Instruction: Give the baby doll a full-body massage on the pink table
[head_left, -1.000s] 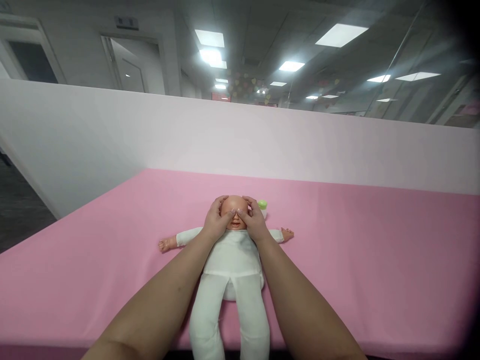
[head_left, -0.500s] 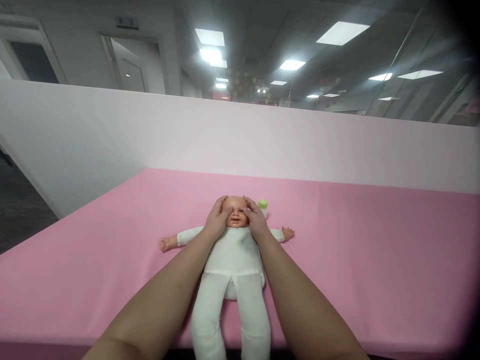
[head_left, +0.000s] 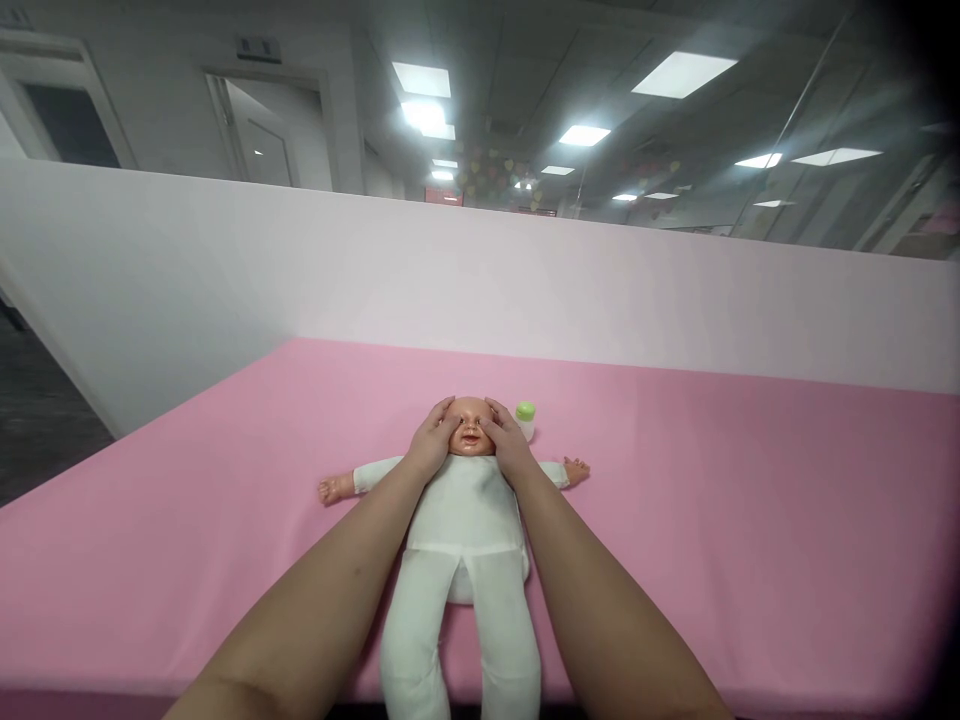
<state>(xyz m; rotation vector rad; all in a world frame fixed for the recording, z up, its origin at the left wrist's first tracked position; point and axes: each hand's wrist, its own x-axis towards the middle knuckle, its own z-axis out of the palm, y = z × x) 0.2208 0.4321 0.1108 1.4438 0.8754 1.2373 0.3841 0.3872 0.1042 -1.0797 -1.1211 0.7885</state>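
A baby doll (head_left: 466, 505) in a white cloth suit lies on its back, head away from me and arms spread to the sides. My left hand (head_left: 433, 436) is wrapped round the left side of its head (head_left: 470, 410), with the thumb beside the eye. On the opposite side my right hand (head_left: 510, 440) cups the head, its thumb lying by the other eye. The nose and mouth show between my thumbs. Just beyond my right hand stands a small bottle (head_left: 526, 424) with a green cap, apart from my fingers.
The doll rests on a pink padded surface (head_left: 720, 520). A white low wall (head_left: 480, 280) runs along the back and left side. Beyond it are a doorway (head_left: 270, 130) and lit ceiling panels (head_left: 682, 75).
Both thumbs have shifted slightly on the doll's face; the right one has moved inward, nearer the nose. My hands stay at the sides of the head. The camera view has tilted a little.
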